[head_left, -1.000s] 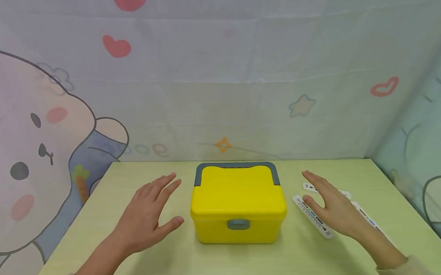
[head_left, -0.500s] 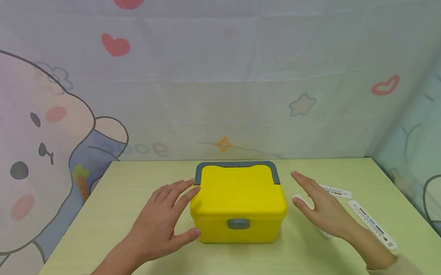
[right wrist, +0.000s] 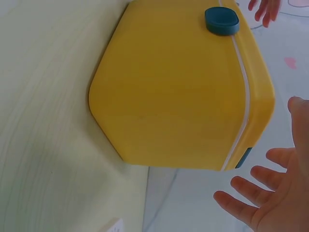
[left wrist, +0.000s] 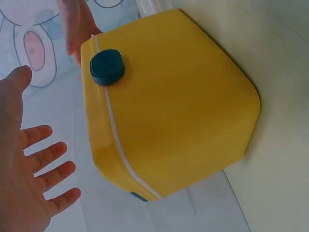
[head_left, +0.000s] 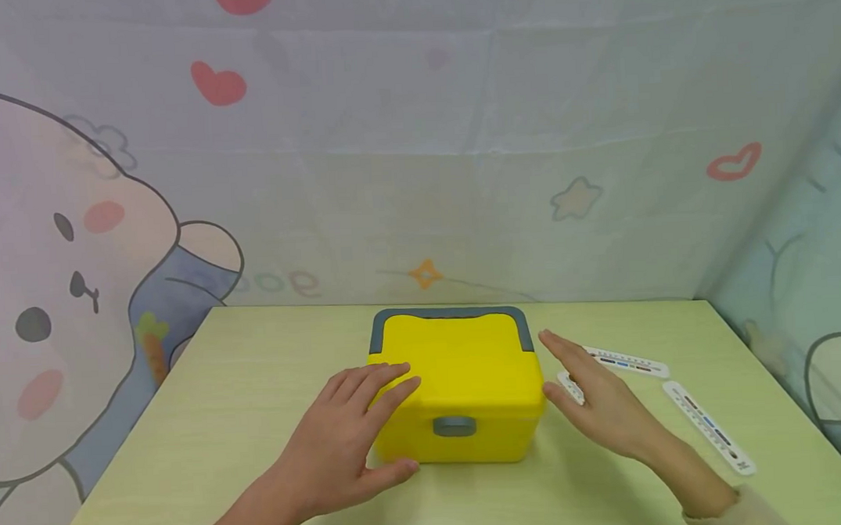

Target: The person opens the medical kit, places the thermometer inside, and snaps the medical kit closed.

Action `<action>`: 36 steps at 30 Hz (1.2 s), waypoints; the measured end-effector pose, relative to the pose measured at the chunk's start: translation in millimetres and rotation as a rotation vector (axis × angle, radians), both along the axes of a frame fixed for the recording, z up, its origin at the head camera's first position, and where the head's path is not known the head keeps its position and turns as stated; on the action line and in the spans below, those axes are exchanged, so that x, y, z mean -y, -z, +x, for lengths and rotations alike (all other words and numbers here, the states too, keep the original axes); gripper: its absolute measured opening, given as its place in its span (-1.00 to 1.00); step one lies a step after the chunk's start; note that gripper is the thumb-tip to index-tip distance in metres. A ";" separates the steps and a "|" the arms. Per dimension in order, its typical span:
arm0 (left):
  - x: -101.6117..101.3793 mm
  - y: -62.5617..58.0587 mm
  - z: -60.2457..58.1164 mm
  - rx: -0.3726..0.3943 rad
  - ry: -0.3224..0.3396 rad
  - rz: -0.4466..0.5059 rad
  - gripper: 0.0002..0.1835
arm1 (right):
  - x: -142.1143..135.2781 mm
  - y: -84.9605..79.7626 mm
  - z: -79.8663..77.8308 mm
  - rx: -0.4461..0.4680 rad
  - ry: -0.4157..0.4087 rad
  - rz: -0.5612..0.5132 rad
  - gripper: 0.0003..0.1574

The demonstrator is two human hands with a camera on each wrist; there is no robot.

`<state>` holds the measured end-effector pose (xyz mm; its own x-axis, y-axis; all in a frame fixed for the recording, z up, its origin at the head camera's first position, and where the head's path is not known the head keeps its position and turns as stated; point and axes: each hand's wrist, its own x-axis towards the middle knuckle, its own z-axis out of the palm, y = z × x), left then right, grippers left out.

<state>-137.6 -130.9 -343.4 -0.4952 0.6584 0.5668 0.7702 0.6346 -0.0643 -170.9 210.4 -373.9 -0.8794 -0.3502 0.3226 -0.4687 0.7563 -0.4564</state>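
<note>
A yellow lidded box stands closed on the table, with a grey latch on its front and a grey handle folded flat along the lid's back. My left hand hovers at the box's front left corner, fingers extended and thumb spread. In the left wrist view a gap separates this hand from the box. Just off the box's right side is my right hand, fingers straight. The right wrist view likewise has that hand apart from the box. Neither hand holds anything.
White strips printed with scales, resembling thermometers, lie right of the box: one toward the back, one farther right, and one partly hidden by my right hand. A patterned cloth hangs behind the pale table.
Both hands have moved inward toward the box, the left one rightward and slightly nearer me, the right one leftward. The box and strips have stayed in place.
</note>
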 end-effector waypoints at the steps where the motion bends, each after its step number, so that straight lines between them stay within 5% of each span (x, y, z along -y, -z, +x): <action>1: -1.9 0.7 0.5 0.002 0.006 -0.001 -0.28 | 1.0 0.4 -0.1 -0.001 -0.005 -0.003 -0.19; 13: -18.4 7.1 5.4 0.001 0.041 0.015 -0.32 | 9.5 2.4 0.6 -0.005 -0.035 -0.031 -0.17; 36: -40.6 21.7 12.4 0.003 -0.014 0.062 -0.50 | 18.3 6.2 0.9 0.034 -0.006 -0.018 -0.06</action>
